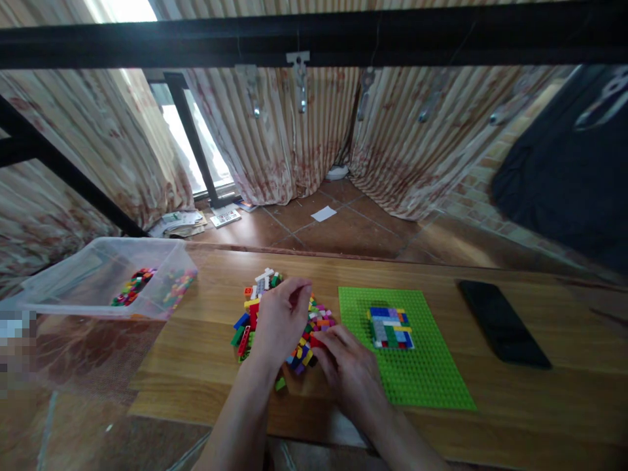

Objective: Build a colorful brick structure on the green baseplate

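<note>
A pile of small coloured bricks [255, 307] lies on the wooden table [490, 405]. My left hand [279, 320] rests on top of the pile with its fingers curled down into the bricks. My right hand [348, 369] sits at the pile's right edge, fingertips pinched on a small red brick [316, 340]. To the right lies a green baseplate [417, 373] carrying a small flat patch of blue, white, green and red bricks [390, 327].
A clear plastic bin [73, 288] with several coloured bricks stands at the left. A black phone [503, 320] lies to the right of the baseplate. Curtains, a black frame and a tiled floor with papers lie beyond the table.
</note>
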Demonstrator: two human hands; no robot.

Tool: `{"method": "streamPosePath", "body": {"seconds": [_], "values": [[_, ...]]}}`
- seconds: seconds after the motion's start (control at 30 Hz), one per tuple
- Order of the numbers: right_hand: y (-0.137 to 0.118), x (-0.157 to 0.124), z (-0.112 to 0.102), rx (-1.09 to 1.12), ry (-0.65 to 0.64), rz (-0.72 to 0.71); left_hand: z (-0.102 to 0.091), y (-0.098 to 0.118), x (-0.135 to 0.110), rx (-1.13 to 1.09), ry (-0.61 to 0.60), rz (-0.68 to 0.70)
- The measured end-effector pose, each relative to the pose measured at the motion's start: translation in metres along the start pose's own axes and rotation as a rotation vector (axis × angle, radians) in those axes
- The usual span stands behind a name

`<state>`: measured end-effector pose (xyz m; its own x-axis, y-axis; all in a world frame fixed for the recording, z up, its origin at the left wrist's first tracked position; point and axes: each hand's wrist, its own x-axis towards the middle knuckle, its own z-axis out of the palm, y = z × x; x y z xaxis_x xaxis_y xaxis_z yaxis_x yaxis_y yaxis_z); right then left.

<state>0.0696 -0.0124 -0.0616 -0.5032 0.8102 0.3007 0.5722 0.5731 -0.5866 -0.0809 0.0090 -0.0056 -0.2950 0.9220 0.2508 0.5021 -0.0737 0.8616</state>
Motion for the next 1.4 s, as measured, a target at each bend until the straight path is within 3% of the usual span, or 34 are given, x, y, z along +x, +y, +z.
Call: {"method": "streamPosePath", "body": {"seconds": [0.13,0.37,1.03,1.4], "values": [[0.006,-0.003,-0.006,0.079,0.047,-0.024,-0.001,0.000,0.000,-0.014,0.007,-0.004],[0.022,-0.009,-0.020,0.030,0.113,0.079,-0.004,0.002,-0.001,0.020,0.000,-0.015],[0.020,-0.008,-0.015,-0.122,-0.040,0.040,-0.009,0.000,-0.001,0.060,0.009,-0.006],[0.015,-0.004,-0.007,-0.118,0.029,0.049,-0.007,0.002,-0.001,0.081,-0.002,-0.003]]}}
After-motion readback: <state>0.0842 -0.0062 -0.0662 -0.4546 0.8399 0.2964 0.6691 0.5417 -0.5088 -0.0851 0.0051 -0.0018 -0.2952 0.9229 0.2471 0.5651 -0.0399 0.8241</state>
